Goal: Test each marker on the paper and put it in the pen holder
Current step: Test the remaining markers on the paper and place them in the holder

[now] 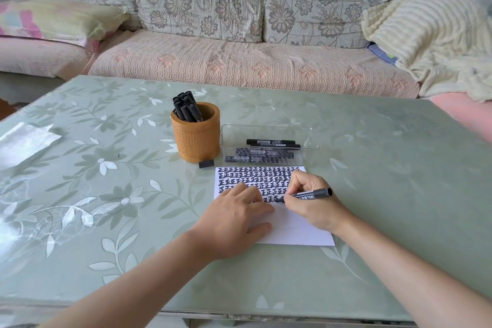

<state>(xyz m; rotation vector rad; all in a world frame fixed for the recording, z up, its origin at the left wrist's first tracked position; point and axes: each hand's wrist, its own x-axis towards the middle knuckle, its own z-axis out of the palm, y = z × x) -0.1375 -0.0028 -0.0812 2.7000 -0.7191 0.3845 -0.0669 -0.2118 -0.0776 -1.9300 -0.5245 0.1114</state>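
- Bench (372, 168): a rectangular top under a glossy pale-green cover printed with white and green leaves and flowers. Glare shows toward its left edge.
- Paper (298, 231): a white sheet lying flat about mid-bench, its near edge well back from the bench's near edge. The far half is filled with dense rows of thick black characters and the near half is blank.
- Left hand (234, 218): palm down on the left part of the paper, with the fingers straight and pressing it flat.
- Right hand (311, 205): fingers curled round a black marker (311, 195) in a writing grip. The tip touches the paper at the lowest written row and the rear end points right.
- Pen holder (195, 141): an orange-brown cylinder with a textured band, upright just beyond the paper's far left corner. It contains a cluster of black markers (186, 106) that lean left.
- Small black piece (206, 164): lies on the bench just beside the holder's base, between holder and paper. I cannot tell what it is.
- Clear plastic tray (266, 125): rectangular with rounded corners, just right of the holder and beyond the paper's far edge. Several black markers (271, 142) lie lengthwise in it.
- Sofa (239, 61): stands beyond the bench's far edge, with a quilted pink seat cover, floral cushions and a ribbed cream blanket (431, 34) at its right.
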